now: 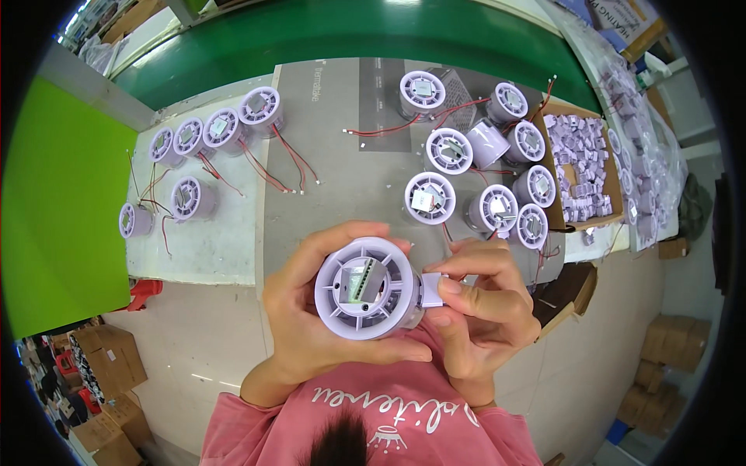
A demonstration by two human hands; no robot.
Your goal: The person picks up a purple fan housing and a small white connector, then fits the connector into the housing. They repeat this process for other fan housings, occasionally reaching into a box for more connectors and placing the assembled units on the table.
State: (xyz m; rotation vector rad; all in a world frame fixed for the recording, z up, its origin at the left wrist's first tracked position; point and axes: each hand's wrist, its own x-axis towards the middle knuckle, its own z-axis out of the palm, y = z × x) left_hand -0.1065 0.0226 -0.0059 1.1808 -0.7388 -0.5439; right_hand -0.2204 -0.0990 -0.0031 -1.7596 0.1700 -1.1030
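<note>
My left hand (311, 311) is wrapped round a lilac cylindrical fan housing (365, 330), its spoked ring facing up and a small part with a dark slotted strip at the centre. Between the thumb and fingers of my right hand (486, 303) is a small lilac plastic clip (432, 289). The clip meets the right side of the housing; whether it is seated there I cannot tell. Behind my right hand, several similar housings stand on the grey mat, among them one with a white piece at its centre (430, 198). One housing (488, 144) lies on its side.
A cardboard box (614, 186) of small lilac parts sits at the right. More housings with red and black wires (268, 175) stand on the white surface (210, 256) at left. A green belt (326, 39) runs along the back, and a green panel (70, 194) rises at left.
</note>
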